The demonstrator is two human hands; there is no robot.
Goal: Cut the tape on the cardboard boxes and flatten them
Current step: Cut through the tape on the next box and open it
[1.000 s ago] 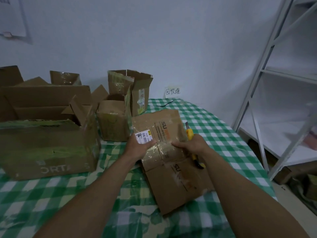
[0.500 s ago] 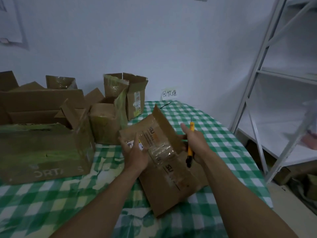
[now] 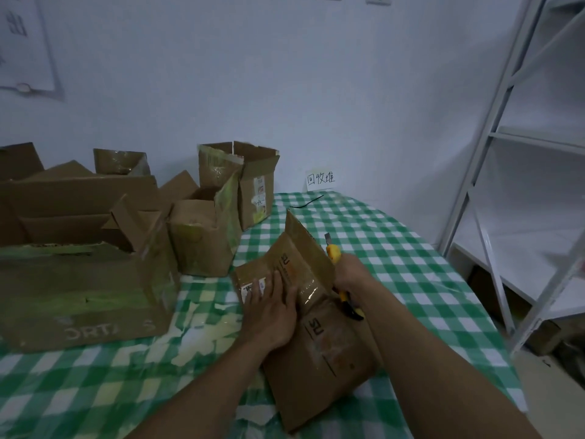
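At far left a large open cardboard box (image 3: 85,296) stands on the green-checked surface (image 3: 411,264), with a smaller open box (image 3: 202,242) beside it and a tall taped box (image 3: 254,185) behind that. Directly in front of the person lies the carton being worked on, a mostly flattened box (image 3: 319,343). Its long axis runs away from the person and leans slightly left. The left hand (image 3: 270,312) lies on its left half with fingers straight, pressing the panel down near a white label. One flap (image 3: 305,245) stands up along the far right edge, just left of the right hand (image 3: 351,275). That hand is clenched around a yellow utility knife (image 3: 333,252), blade tip pointing away. The right hand is nearer the flap, so any remaining tape there probably falls to it while the left hand pins the carton. Further right, a handwritten paper sign (image 3: 320,179) leans on the wall, and a white metal shelf rack (image 3: 493,153) stands at the edge.
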